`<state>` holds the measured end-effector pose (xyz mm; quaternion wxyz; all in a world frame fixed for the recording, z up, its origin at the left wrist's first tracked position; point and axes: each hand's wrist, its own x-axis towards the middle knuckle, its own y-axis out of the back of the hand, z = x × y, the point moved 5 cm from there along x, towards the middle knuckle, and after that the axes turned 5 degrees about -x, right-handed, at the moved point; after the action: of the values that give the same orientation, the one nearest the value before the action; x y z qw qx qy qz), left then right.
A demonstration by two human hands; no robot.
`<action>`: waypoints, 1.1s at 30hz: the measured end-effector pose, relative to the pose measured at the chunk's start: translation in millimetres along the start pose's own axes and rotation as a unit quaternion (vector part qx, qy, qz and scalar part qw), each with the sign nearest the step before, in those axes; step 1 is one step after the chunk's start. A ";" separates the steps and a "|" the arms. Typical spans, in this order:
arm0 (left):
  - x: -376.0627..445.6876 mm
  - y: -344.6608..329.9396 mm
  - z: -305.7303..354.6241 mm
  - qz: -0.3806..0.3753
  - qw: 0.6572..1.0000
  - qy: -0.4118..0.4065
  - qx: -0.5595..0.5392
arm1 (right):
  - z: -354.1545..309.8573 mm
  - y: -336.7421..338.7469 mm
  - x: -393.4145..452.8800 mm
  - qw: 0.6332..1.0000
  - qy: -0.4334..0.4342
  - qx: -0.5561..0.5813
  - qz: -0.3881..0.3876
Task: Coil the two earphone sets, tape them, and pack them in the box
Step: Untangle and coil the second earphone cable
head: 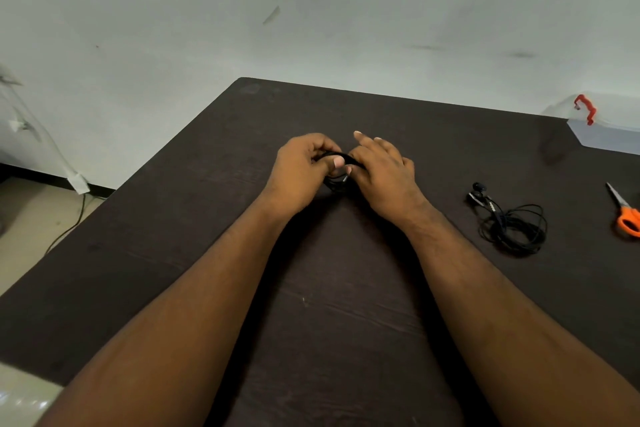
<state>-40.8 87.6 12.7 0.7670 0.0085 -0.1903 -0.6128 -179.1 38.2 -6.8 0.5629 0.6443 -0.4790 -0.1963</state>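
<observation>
Coiling step: left hand [304,163] and right hand [377,170] pinch the first earphones [337,180]; taping appears next; no tape visible.

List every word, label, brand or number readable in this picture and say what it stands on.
None can be read.
Loose earphone set: a pale mark on its inline remote, too small and blurred to read.
Scissors, clear box and table: no text shows.

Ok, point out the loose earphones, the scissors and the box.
loose earphones [512,222], head view, on the tangled cable.
scissors [628,220], head view, on the orange handle.
box [602,135], head view, on its clear wall.
</observation>
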 end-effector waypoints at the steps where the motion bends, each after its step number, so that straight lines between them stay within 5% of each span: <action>1: -0.1 2.4 1.9 -0.015 0.999 -0.003 -0.045 | 0.0 5.2 -0.1 1.000 0.016 0.009 0.018; 5: -6.2 10.4 8.4 -0.122 0.992 -0.035 -0.029 | 0.9 26.2 -6.6 0.995 0.088 -0.006 0.052; 11: -12.2 1.5 -1.6 -0.259 0.955 -0.006 0.144 | 7.0 19.2 -25.2 0.993 0.096 0.004 -0.070; 19: -10.0 -1.1 -2.8 -0.293 0.933 -0.041 0.206 | 7.1 20.6 -41.5 0.990 0.100 0.019 -0.096; 33: -13.1 2.7 1.4 -0.262 0.960 -0.035 0.089 | 8.4 29.4 -37.8 0.988 0.077 0.118 -0.066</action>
<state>-41.0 100.9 10.9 0.5688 0.1047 -0.2616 -0.7727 -215.0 68.1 6.8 0.5042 0.7498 -0.4100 -0.1248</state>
